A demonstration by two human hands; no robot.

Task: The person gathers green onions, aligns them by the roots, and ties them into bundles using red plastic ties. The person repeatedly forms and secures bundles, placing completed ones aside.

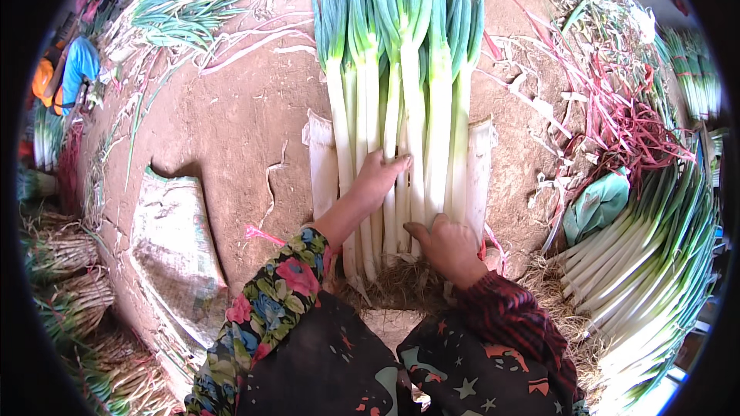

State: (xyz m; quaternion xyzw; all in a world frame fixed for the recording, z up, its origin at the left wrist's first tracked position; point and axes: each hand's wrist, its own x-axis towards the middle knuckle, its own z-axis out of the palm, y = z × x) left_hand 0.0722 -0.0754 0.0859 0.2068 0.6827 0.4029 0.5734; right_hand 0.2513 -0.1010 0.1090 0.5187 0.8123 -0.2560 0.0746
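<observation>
In front of me lies a row of large green onions (441, 127), with thick white stalks, green leaves pointing away and root ends towards my lap. They rest between two upright pale boards or slabs (324, 156), one on either side. My left hand (377, 182) grips among the stalks about midway along their white part, thumb reaching to the right. Closer to the roots (404, 283), my right hand (454, 247) is curled over the stalks on the right, thumb pointing left. The fingertips of both hands are partly hidden between stalks.
A pile of green onions (630, 266) lies at right, beside a green cloth or bag (598, 205) and tangled red strips (630, 133). A woven sack (173, 248) is on the dirt floor at left. Rooted bundles (75, 283) sit at far left; loose leaves (179, 6) lie ahead.
</observation>
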